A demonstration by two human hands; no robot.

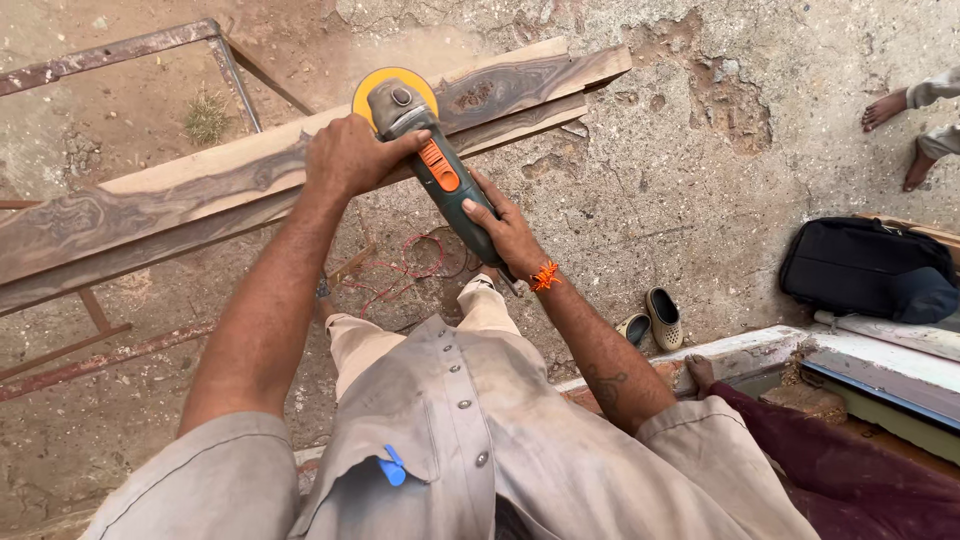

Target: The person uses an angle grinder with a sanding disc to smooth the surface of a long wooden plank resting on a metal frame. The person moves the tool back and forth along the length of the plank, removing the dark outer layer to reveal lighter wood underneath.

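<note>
A long dark-grained wooden plank (180, 200) lies across a rusty metal frame (110, 50). On it rests an angle grinder (435, 160) with yellow disc; left hand (350, 155) grips its head, right hand (505, 230) its body.

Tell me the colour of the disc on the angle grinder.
Yellow; the disc shows best in the head view, above the angle grinder.

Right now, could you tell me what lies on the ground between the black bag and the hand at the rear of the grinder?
In the head view, a pair of slip-on shoes lies on bare concrete between the black bag and the right hand gripping the angle grinder.
</note>
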